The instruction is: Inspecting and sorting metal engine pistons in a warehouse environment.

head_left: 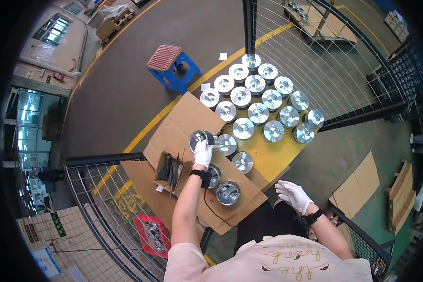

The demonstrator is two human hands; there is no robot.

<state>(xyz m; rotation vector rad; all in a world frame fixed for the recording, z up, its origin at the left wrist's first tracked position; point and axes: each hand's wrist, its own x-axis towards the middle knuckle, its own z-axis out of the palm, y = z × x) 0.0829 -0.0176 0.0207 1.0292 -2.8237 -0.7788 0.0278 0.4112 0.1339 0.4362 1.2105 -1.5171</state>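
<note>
1. Piston [196, 136], silver and round, sits in the left hand [203, 155], which wears a white glove; the fingers are curled in around its body. Whether the part touches the cardboard beneath it cannot be told.
2. The right hand [294, 196], also white-gloved, is spread flat with its fingers straight and close together. It has hold of nothing and lies in view just beyond the near right edge of the work surface, above the person's lap.
3. Two more pistons [228, 193] stand on the cardboard sheet [235, 218] to the right of the left forearm, one nearer the person and the other just beside the black wristband [201, 176].
4. A thin black cable [207, 203] runs from that wristband side down across the sheet.
5. To the left of the left hand, an open cardboard box [160, 169] holds dark, flat pieces.
6. Farther off, rows of pistons with bright round tops [258, 113] stand upright on a yellow tabletop [277, 157].
7. Left of those rows is a blue stool [181, 77] with a striped seat; at the lower left, a red crate [141, 230] holds metal parts.
</note>
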